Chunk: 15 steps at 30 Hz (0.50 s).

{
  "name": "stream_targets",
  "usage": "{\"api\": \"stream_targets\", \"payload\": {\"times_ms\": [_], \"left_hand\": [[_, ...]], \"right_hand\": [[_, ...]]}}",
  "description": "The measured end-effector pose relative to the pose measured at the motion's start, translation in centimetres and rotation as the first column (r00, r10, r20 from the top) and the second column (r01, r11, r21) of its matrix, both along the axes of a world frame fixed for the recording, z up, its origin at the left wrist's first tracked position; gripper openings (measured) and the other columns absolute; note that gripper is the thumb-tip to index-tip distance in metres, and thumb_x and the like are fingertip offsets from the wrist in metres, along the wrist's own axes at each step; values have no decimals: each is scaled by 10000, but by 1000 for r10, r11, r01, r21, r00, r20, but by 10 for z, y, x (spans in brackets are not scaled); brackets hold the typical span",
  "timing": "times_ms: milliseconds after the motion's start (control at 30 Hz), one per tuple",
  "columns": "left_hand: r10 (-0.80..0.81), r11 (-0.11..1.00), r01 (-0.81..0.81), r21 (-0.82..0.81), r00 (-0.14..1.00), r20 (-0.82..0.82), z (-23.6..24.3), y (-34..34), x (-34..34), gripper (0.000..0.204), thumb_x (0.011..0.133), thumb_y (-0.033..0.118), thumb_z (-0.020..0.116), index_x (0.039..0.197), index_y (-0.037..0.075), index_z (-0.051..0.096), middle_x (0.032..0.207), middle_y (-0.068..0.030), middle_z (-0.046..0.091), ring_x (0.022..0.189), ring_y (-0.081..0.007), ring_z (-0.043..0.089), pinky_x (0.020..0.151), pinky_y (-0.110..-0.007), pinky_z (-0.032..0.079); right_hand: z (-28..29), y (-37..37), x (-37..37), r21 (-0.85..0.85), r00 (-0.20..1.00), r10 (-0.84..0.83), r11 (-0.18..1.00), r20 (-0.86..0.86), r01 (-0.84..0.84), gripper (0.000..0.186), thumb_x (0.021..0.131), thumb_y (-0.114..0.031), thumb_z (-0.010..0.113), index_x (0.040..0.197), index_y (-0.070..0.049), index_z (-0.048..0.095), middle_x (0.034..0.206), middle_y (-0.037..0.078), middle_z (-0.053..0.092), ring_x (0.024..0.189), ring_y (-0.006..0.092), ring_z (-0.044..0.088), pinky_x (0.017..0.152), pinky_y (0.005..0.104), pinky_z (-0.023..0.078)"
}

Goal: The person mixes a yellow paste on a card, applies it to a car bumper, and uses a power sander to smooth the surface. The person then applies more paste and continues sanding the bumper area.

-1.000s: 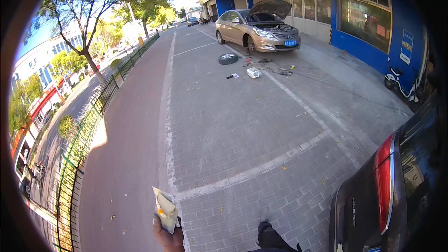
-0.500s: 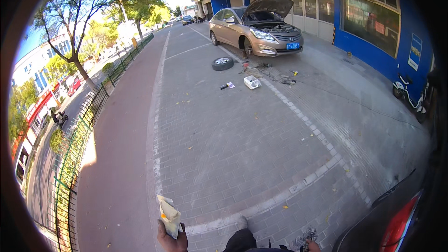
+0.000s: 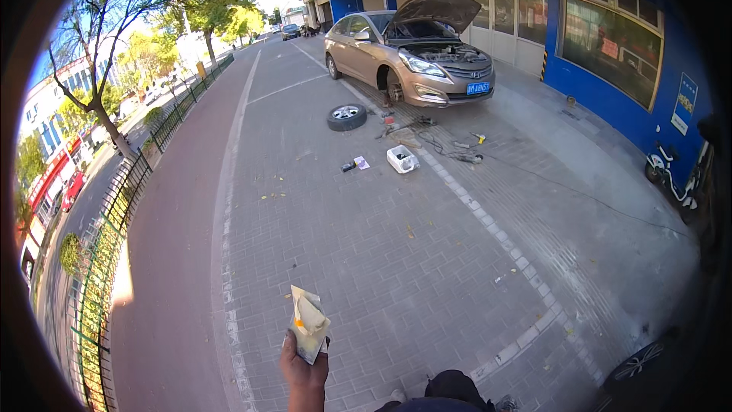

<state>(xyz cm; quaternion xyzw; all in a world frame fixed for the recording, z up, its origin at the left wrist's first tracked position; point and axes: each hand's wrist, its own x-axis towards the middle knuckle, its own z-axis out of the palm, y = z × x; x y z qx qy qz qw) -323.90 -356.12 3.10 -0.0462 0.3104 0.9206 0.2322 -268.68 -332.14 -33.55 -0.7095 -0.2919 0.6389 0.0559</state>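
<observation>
My left hand (image 3: pixel 303 366) grips a flat, pale packet (image 3: pixel 309 317) with a yellow-orange patch, held upright low in front of me. At the bottom edge, right of my dark-clothed leg (image 3: pixel 450 391), a small metallic thing (image 3: pixel 503 404) just shows; my right hand cannot be made out there. Farther ahead stands a bronze sedan (image 3: pixel 415 69) with its hood raised and a front wheel off. A detached wheel (image 3: pixel 347 123), a white plastic box (image 3: pixel 402 159), small dark items (image 3: pixel 349 165) and scattered tools (image 3: pixel 465 154) lie on the paving near it.
A green railing (image 3: pixel 114 214) and a tree (image 3: pixel 99 107) border the red walkway on my left. At right are a blue shopfront (image 3: pixel 663 122), a white scooter (image 3: pixel 671 172) and a dark car's wheel (image 3: pixel 640 358). A thin cable (image 3: pixel 587 202) crosses the pavement.
The view has moved forward, leaving the dark car behind at lower right. The packet has shifted rightward. My right hand, seen earlier with a metallic thing, has slipped out of view.
</observation>
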Motion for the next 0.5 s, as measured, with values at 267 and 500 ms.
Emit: {"api": "stream_targets", "payload": {"times_ms": [267,500], "left_hand": [[-3,998,1,-68,999,-37,-22,223,-143,462,1133,421,556,1472,113,622,1362,-54,725,1182,-261,714,968,-459,570],[-149,987,142,70,983,103,-24,458,-225,534,1157,396,510,1565,54,543,1509,-142,657,1330,-352,671,1106,-546,554]], "right_hand": [[-44,211,-156,28,989,121,992,85,-123,266,966,-271,781,1164,-99,739,935,96,731,787,297,723,606,530,550],[-120,404,-190,327,607,563,522,561,-787,304,957,-264,788,1188,-70,751,950,110,746,816,302,745,621,544,560]]}}
